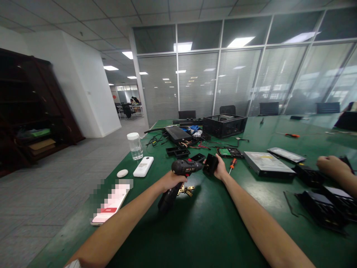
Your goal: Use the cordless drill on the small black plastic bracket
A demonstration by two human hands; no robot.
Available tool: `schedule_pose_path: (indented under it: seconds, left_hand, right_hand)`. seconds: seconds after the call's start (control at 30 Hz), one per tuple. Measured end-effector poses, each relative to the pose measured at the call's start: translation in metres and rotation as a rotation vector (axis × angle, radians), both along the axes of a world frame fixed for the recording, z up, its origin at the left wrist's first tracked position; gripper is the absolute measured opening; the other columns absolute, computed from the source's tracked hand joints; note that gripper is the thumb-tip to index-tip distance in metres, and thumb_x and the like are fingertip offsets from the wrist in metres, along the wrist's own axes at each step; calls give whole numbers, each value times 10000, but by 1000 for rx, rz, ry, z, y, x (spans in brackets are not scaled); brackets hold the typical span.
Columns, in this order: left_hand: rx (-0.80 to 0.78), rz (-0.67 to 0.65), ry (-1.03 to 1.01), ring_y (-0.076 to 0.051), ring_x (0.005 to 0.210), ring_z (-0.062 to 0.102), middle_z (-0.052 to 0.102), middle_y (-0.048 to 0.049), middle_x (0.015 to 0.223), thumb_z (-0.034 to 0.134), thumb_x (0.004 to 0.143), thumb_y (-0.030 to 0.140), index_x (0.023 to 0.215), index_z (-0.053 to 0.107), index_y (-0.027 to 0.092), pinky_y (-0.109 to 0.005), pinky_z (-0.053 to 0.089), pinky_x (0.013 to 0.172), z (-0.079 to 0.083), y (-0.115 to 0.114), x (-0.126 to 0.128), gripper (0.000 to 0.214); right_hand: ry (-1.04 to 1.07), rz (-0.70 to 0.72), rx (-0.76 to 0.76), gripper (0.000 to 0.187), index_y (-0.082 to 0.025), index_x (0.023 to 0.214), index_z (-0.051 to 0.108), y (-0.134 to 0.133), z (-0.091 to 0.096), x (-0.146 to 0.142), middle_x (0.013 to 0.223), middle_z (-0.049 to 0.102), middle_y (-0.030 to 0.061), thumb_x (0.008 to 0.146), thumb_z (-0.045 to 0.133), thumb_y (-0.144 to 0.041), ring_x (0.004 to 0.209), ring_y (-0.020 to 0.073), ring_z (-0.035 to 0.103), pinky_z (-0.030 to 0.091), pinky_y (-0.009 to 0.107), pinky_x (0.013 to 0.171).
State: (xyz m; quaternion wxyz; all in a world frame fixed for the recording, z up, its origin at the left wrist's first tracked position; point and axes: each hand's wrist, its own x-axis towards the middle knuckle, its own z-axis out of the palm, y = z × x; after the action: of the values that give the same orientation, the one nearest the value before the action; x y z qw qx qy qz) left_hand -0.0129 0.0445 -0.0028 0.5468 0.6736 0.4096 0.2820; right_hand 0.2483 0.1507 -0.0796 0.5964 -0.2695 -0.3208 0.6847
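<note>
My left hand [171, 181] is wrapped round the grip of a black cordless drill [184, 167], whose chuck points to the right. In my right hand [220, 169] is a small black box-like part [211, 164], tilted up so its hollow side faces the drill. The drill's tip is close to this part; whether they touch I cannot tell. Several small brass-coloured pieces [189, 191] lie on the table below the drill. Beside my right hand lies a screwdriver [233, 163] with an orange and black handle. Similar black boxes [178, 152] lie just beyond the drill.
On the green table [195, 238] stand a lidded clear bottle [135, 147], a white device [143, 166] and a phone [114, 204]. An open black case [224, 124] and cables are at the back. An optical drive [267, 163] lies right, near another person's hand [333, 165].
</note>
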Motion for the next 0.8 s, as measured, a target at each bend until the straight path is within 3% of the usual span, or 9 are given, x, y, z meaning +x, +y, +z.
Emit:
schedule_pose_path:
  seconds: [0.17, 0.37, 0.57, 0.8]
  left_hand:
    - [11, 24, 17, -106, 505, 460, 521, 2, 541, 544, 615, 249, 663, 553, 119, -232, 363, 489, -3, 2, -1, 139]
    - [21, 30, 27, -108, 520, 462, 525, 0, 549, 550, 615, 259, 664, 553, 115, -231, 364, 499, -1, 1, -1, 152]
    - [-2, 31, 36, -108, 505, 461, 522, -1, 531, 540, 619, 256, 639, 548, 114, -237, 368, 501, -1, 1, 0, 144]
    - [-2, 13, 17, -109, 501, 466, 523, -3, 533, 534, 626, 258, 648, 548, 118, -234, 362, 487, -3, 2, -1, 143]
  right_hand:
    - [5, 72, -5, 367, -256, 756, 621, 2, -2, 5, 822, 649, 136, 773, 309, -448, 776, 241, 612, 442, 420, 670]
    - [-33, -36, 2, 413, -169, 824, 605, 5, -5, 0, 792, 654, 118, 726, 403, -516, 791, 264, 608, 472, 423, 674]
    - [14, 35, -7, 360, -237, 766, 622, 8, -7, 4, 821, 646, 145, 757, 345, -467, 793, 255, 609, 459, 427, 665]
    - [28, 47, 11, 344, -243, 778, 630, 7, -7, 5, 859, 638, 161, 765, 355, -447, 811, 272, 602, 438, 476, 674]
